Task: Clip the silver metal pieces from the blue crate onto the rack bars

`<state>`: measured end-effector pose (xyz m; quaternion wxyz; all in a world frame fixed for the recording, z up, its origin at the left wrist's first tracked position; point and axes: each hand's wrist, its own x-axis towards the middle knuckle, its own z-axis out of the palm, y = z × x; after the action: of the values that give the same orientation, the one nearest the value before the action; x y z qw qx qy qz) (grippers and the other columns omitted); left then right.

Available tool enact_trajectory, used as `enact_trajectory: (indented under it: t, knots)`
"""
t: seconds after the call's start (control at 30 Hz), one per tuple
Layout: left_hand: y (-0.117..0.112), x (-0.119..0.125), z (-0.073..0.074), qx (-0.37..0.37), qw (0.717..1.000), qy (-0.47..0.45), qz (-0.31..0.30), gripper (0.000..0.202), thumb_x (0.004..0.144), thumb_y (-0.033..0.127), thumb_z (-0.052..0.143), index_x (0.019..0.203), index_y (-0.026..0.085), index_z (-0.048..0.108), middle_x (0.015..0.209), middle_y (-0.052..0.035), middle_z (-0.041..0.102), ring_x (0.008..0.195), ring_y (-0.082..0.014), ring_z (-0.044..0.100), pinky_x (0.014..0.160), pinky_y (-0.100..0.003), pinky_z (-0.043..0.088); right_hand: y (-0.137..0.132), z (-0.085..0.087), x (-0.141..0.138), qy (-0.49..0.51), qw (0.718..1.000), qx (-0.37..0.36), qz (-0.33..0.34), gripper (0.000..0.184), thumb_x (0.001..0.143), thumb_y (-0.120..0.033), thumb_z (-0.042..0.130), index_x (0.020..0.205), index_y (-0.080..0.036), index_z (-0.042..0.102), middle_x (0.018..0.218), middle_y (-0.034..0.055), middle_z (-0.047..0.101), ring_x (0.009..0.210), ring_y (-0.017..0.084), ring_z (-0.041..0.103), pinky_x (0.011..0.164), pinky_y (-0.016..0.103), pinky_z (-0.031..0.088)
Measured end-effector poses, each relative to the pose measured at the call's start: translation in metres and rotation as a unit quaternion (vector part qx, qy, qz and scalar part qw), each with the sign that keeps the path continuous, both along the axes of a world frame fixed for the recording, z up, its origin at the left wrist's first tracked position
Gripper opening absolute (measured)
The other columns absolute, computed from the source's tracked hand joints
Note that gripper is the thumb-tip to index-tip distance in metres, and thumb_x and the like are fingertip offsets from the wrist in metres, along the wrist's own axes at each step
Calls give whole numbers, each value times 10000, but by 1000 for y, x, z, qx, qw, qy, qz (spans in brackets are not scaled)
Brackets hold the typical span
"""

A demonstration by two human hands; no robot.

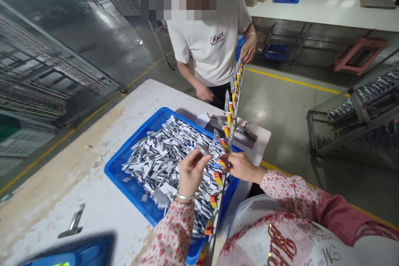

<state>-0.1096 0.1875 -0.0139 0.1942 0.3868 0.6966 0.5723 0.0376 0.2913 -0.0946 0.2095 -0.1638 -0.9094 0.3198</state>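
Note:
My left hand (190, 174) pinches a small grey metal piece (204, 149) between thumb and fingers, close to a long thin bar (222, 199). A row of yellow and red clips lines this bar, and several at its far part bear grey pointed pieces (227, 100). From the other side, my right hand (241, 167) closes its fingers on one yellow and red clip (221, 161). Beneath the bar stands a blue crate (134, 191) heaped with shiny silver pieces (158, 162), many with pale flat tabs.
Across the table (124, 133), a co-worker in a white shirt (207, 56) has one hand (248, 50) at the bar's far end. A metal tool (74, 222) lies at left, near a blurred blue object (75, 253). Racks (358, 120) stand right and left.

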Motion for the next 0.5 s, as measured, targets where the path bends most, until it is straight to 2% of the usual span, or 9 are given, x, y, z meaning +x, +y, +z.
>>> enact_trajectory:
  t: [0.17,0.27,0.5]
  knots:
    - [1,6,3,-26,989,139,-54,202,771,316,700,880,146,714,785,-37,727,662,-145,649,647,-243,518,3,-4,5,28,1000,1,1,257,859,-327,630,1046,-151,647,866,69,701,744,173,662,706,262,518]
    - [3,9,4,-28,974,213,-77,177,816,280,659,923,148,707,816,-49,726,669,-131,644,645,-227,511,4,-4,8,23,1000,7,2,219,842,-280,643,1022,-156,648,848,64,701,756,178,666,710,260,517]
    - [2,20,17,-17,947,285,-146,132,861,219,600,924,167,703,843,-69,734,751,-144,678,700,-226,533,7,-1,16,13,1000,-3,18,268,834,-306,653,1053,-154,636,907,77,702,798,198,666,729,282,519]
